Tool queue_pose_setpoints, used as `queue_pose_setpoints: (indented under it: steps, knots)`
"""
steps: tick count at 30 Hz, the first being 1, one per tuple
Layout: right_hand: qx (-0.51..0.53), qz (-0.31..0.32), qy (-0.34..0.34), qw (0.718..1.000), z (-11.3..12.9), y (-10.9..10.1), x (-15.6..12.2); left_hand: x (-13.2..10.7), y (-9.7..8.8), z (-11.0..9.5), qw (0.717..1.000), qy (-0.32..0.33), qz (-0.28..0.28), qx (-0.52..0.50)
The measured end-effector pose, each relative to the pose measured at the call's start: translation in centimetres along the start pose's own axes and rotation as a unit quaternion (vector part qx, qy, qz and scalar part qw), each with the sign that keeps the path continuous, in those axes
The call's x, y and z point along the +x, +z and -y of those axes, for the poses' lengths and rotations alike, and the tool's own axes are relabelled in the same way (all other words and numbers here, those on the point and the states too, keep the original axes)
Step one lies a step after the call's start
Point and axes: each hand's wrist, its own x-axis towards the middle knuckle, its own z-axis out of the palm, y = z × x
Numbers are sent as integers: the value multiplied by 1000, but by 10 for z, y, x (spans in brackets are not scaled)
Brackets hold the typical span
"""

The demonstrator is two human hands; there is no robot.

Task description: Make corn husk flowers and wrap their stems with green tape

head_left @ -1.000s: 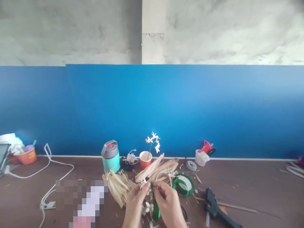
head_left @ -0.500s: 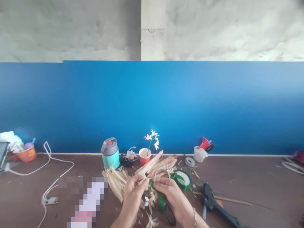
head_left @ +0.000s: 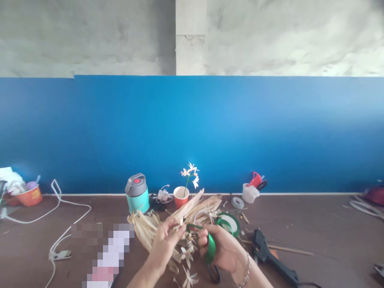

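Note:
A small pale flower (head_left: pixel 180 221), apparently of dried husk, is pinched between the fingertips of my left hand (head_left: pixel 163 242). From those fingertips a shiny green ribbon (head_left: pixel 211 249) runs across to my right hand (head_left: pixel 225 250), whose fingers are curled round it; a loop hangs below them. Just behind the right hand lies a roll of green ribbon (head_left: pixel 237 225). Dried husks (head_left: pixel 144 230) spread behind and left of my hands. Loose pale flowers (head_left: pixel 187 256) lie below, between my wrists. A black loop-shaped handle (head_left: pixel 215 276) shows partly under the right hand.
An orange-red paper cup (head_left: pixel 181 201) holds a stem of pale flowers (head_left: pixel 192 172). Left of it stands a turquoise jar (head_left: pixel 138 200). A black glue gun (head_left: pixel 265 250) and thin stick (head_left: pixel 292 251) lie right. Farther back are a tape roll (head_left: pixel 237 203) and white container (head_left: pixel 250 194). White cable (head_left: pixel 75 220) lies left.
My right hand has turned and drawn slightly away from the left, with the ribbon now stretched between them. The pale flower shows more clearly in my left fingers. The view shifted slightly.

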Motion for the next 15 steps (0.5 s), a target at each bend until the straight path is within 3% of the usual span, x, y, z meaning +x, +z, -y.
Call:
queue_pose_setpoints:
  steps: [8, 15]
  knots:
    - [21, 41, 30, 998, 0, -1, -1, 2, -6, -9, 995, 58, 61, 51]
    - [35, 56, 37, 997, -3, 0, 0, 2, -3, -3, 998, -13, 49, -39]
